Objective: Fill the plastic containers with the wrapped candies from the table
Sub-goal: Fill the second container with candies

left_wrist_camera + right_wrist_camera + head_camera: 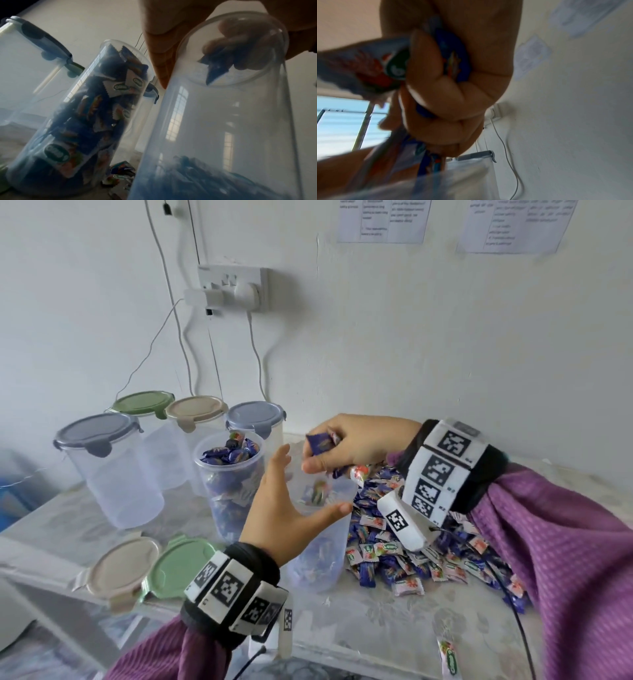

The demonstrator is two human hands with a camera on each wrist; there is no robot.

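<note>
Steadying the near open container point(318, 549) on the counter point(394, 621) with my left hand point(287, 505), its grip curled round the rim, I hold my right hand point(346, 446), grip clenched on wrapped candies point(320, 444), over its mouth to drop them in, the candy pile point(421, 549) just right.

Table point(376, 621) covered by pale flowered cloth, heap of wrapped candies point(428, 556) at right, two open containers point(318, 549) beside the heap, four lidded containers point(113, 474) behind, beige lid point(120, 570) and green lid point(178, 566) laid at left front.
</note>
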